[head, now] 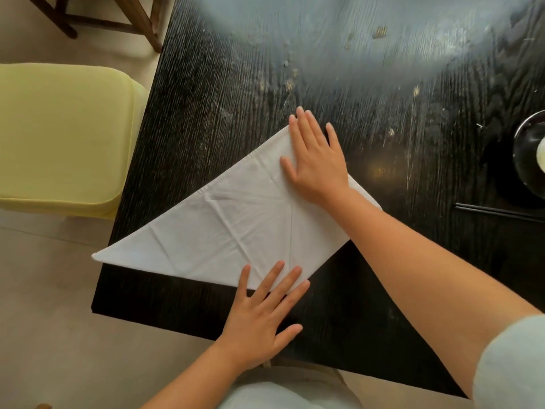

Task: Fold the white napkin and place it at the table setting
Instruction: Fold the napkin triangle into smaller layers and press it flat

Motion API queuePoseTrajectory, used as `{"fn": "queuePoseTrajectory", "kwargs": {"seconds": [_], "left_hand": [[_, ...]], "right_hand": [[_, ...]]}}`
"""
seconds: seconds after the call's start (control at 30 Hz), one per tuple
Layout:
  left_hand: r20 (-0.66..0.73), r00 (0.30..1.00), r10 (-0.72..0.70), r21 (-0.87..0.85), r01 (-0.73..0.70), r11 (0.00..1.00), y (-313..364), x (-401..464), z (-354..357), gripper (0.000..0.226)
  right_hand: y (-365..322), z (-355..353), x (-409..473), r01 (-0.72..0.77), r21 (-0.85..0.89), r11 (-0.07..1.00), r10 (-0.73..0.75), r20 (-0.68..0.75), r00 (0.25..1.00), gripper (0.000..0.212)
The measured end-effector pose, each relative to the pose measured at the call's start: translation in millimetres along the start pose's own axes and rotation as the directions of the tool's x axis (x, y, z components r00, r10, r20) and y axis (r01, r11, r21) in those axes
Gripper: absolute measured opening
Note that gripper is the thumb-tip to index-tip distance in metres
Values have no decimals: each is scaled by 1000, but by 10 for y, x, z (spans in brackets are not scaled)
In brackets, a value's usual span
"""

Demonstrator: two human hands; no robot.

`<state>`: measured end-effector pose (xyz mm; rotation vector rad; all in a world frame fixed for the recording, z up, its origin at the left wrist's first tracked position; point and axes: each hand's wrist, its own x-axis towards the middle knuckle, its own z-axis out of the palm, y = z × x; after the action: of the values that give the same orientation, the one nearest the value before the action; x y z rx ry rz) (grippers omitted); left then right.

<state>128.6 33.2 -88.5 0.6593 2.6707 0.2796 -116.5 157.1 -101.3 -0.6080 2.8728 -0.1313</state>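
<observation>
A white napkin (pixel 224 231) lies folded into a triangle on the dark wooden table (pixel 383 98), its left tip reaching past the table's left edge. My right hand (pixel 317 157) lies flat, fingers apart, on the napkin's far corner. Flat on the table near the front edge is my left hand (pixel 262 314), with its fingertips resting on the napkin's near corner. Neither hand grips the cloth. The place setting shows at the right edge: a dark bowl (pixel 530 160) and black chopsticks (pixel 498 212).
A yellow cushioned chair (pixel 65 137) stands left of the table. Legs of a wooden chair (pixel 141 22) show at the top left. The table's left edge (pixel 126 202) and front edge run close to the napkin.
</observation>
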Motion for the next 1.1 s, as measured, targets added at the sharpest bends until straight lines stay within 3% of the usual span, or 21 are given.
{"fn": "queuePoseTrajectory", "kwargs": {"seconds": [0.17,0.27,0.4,0.53,0.97,1.03,1.1], "left_hand": [[11,1000,-23,-17,24,1000,14,8,-29,66],[-9,1000,-28,-25,27,999,16,12,-14,66],[-16,1000,-25,-32,24,999,15,17,-12,67],[-34,999,-21,-40,19,999,17,-5,-25,67],[22,998,54,-25,-53,998,-141,-348,-4,69],[-37,999,34,-75,-37,996,-130,-372,-33,64],[-204,973,-110,-284,49,958,-105,-378,-91,54]], "right_hand": [[-43,-79,-33,-21,-36,999,18,-83,996,66],[-196,-116,-511,126,11,992,-123,-154,980,61],[-166,64,-1171,199,-23,980,-200,-40,979,59],[137,151,-1161,232,-32,972,-230,72,971,62],[171,48,-1003,199,-38,979,-193,123,974,65],[11,22,-1019,170,-18,985,-167,103,981,65],[-238,13,-1033,201,-1,980,-201,62,978,63]]}}
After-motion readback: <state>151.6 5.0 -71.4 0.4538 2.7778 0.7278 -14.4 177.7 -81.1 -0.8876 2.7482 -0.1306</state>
